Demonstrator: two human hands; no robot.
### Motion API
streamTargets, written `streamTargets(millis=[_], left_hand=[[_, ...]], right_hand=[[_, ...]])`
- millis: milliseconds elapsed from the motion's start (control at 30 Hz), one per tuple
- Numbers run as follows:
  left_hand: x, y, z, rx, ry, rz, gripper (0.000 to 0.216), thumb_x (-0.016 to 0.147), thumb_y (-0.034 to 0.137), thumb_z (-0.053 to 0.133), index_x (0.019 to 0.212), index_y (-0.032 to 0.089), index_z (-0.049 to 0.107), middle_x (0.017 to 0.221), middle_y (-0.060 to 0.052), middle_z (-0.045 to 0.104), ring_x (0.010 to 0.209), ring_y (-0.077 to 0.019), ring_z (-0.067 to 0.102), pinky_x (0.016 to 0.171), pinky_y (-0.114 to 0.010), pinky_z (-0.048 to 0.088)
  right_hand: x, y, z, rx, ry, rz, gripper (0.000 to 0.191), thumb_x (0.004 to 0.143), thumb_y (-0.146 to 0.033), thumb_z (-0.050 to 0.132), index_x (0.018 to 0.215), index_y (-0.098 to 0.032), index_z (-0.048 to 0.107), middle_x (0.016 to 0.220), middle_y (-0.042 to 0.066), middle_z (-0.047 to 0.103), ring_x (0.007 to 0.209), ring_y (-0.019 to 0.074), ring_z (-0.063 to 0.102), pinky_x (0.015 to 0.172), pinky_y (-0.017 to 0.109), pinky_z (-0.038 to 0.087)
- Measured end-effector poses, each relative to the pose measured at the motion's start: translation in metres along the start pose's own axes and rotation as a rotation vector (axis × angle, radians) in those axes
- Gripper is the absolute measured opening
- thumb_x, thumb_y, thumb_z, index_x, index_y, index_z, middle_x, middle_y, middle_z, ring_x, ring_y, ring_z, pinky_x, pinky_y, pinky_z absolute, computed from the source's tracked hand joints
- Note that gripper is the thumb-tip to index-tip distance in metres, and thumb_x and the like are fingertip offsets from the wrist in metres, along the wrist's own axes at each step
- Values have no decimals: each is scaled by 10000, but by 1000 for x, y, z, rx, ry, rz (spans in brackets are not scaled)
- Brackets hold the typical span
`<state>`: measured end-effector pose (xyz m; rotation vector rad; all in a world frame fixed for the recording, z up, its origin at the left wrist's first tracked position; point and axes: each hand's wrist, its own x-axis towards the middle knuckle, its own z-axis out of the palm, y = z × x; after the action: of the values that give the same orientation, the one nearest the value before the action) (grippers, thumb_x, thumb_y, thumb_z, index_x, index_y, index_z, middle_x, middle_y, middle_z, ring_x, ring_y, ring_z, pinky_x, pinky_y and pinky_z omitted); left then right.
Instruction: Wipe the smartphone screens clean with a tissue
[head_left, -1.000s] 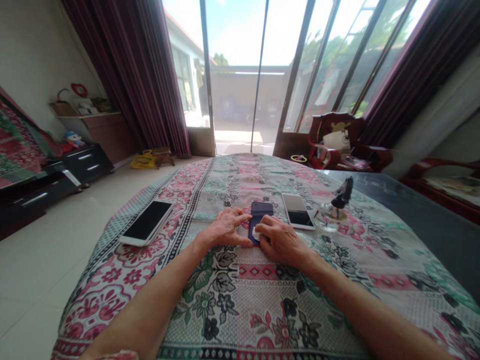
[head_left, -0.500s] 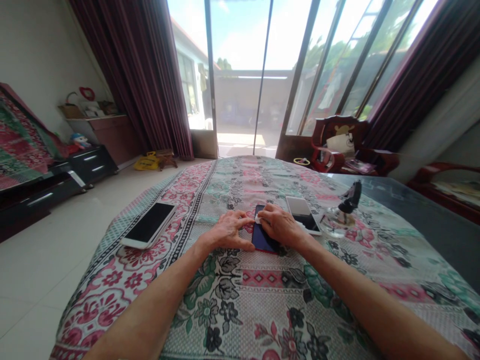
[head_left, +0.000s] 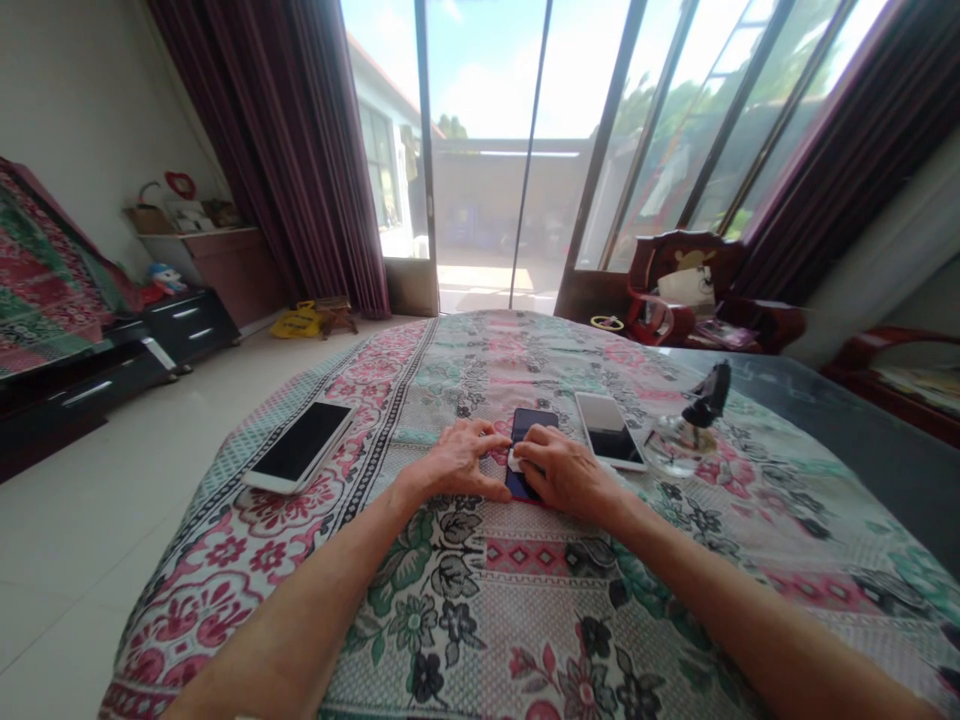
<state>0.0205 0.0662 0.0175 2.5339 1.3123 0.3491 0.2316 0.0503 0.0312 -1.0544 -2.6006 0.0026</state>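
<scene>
A dark-screened smartphone (head_left: pixel 535 420) with a reddish lower edge lies flat on the patterned tablecloth (head_left: pixel 525 600). My left hand (head_left: pixel 465 460) rests at its left side, fingers spread, with the thumb and index fingertips against that edge. Over the lower half of the screen, my right hand (head_left: pixel 559 465) is closed on a small white wipe (head_left: pixel 514 460), pressed to the glass. Most of the wipe is hidden under the fingers; whether it is cloth or tissue I cannot tell.
To the right lie a white phone (head_left: pixel 611 430) and a clear spray bottle (head_left: pixel 679 440) with a black nozzle. A larger white tablet-like device (head_left: pixel 300 447) is at the left. Beyond the table are a wooden chair (head_left: pixel 686 290) and a yellow bag (head_left: pixel 300 320).
My right hand has slid down the phone's screen towards me with the white wipe, uncovering the upper part. My left hand stays at the phone's edge.
</scene>
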Motion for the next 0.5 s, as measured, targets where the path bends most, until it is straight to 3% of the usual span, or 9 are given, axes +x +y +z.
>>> streamTargets(millis=[200, 500], left_hand=[[1, -1, -1, -8, -10, 11, 707, 618, 669, 692, 1234, 364, 531, 1312, -17, 457, 1182, -297, 404, 1015, -443, 342], [1, -5, 4, -3, 4, 32, 813, 639, 660, 685, 1352, 377, 415, 1334, -25, 438, 1171, -294, 405, 1012, -453, 343]], right_hand=[[17, 21, 6, -46, 45, 47, 206, 926, -203, 428, 873, -194, 626, 899, 51, 537, 852, 159, 482, 771, 289, 370], [-7, -7, -9, 78, -71, -38, 132, 835, -154, 494, 858, -177, 621, 870, 47, 555, 776, 144, 494, 698, 272, 370]])
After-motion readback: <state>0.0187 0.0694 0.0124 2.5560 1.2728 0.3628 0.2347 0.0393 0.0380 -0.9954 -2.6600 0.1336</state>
